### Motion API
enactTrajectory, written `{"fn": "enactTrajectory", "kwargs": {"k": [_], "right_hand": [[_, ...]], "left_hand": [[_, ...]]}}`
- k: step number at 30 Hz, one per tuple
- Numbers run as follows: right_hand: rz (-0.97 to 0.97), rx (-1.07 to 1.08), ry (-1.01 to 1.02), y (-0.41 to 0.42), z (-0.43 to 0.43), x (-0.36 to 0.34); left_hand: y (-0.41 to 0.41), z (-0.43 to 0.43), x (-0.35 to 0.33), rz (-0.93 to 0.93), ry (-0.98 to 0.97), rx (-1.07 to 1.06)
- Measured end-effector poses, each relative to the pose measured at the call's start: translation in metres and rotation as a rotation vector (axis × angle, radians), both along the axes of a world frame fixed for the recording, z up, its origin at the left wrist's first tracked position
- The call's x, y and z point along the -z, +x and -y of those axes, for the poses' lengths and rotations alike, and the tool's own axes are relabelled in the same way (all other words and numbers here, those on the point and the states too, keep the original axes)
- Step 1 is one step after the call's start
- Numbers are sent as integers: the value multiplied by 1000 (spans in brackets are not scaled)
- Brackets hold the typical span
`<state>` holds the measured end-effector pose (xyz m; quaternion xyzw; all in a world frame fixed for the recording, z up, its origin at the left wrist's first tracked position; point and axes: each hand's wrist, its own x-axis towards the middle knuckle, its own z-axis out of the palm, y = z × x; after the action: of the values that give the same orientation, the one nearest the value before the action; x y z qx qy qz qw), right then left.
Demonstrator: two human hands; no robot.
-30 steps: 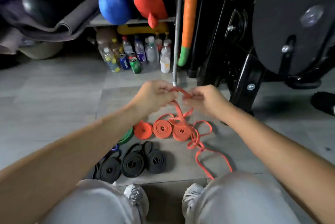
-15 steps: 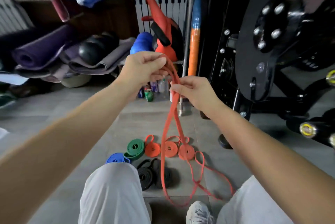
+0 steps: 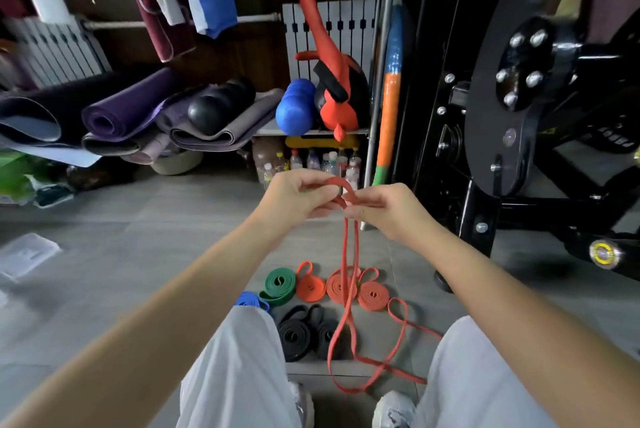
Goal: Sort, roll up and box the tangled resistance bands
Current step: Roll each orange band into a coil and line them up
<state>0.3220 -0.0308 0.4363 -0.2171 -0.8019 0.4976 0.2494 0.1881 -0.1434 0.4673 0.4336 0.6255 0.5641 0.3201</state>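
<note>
**A:** Which way is the long flat orange rubber resistance band (image 3: 337, 180) running from the fingers?

**B:** Its folded end is sitting at frame centre. The left hand (image 3: 298, 197) and right hand (image 3: 388, 209) are both pinching it, equally near. The two strands are hanging straight down toward the lower middle.

**A:** Is anything crowding it?

**B:** The strands are crossing the rolled orange coils (image 3: 373, 295). The green coil (image 3: 278, 283) and black coils (image 3: 294, 335) are lying just left.

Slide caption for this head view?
Left hand and right hand pinch the end of a loose orange band above rolled bands on the floor.
</note>
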Motion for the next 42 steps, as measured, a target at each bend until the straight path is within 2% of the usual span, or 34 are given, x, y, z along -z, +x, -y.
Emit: {"fn": "enactTrajectory", "kwargs": {"k": [6,10,13,15,17,19,21,23,26,28,30,31,33,35,39,42], "right_hand": [[-66,5,13,5,9,-3],[-13,17,5,9,19,15],[16,60,-58,21,23,35],[21,102,-130,32,20,46],[82,141,-168,41,21,55],[288,111,-44,49,23,64],[544,7,173,55,29,68],[592,-48,254,57,33,67],[562,-38,293,59,34,64],[511,-38,224,59,34,62],[441,-34,147,60,37,62],[392,-22,78,60,39,62],[262,1,-90,60,42,65],[145,8,-230,62,47,69],[13,-5,-350,66,58,76],[-94,69,-421,68,68,80]], "left_hand": [[4,7,1,103,49,22],[8,13,20,397,115,19],[9,20,42,438,37,25],[13,21,57,235,-120,-27],[18,21,73,-135,-291,-48],[29,23,89,-504,-390,5],[40,25,101,-822,-386,72],[47,21,103,-999,-357,176],[50,14,96,-1033,-388,271],[48,14,95,-979,-389,246],[46,18,97,-843,-384,199],[46,20,99,-724,-380,166],[43,26,99,-372,-349,120],[41,35,99,-78,-286,138],[43,50,102,134,-196,148],[50,53,105,453,-73,112]]}}
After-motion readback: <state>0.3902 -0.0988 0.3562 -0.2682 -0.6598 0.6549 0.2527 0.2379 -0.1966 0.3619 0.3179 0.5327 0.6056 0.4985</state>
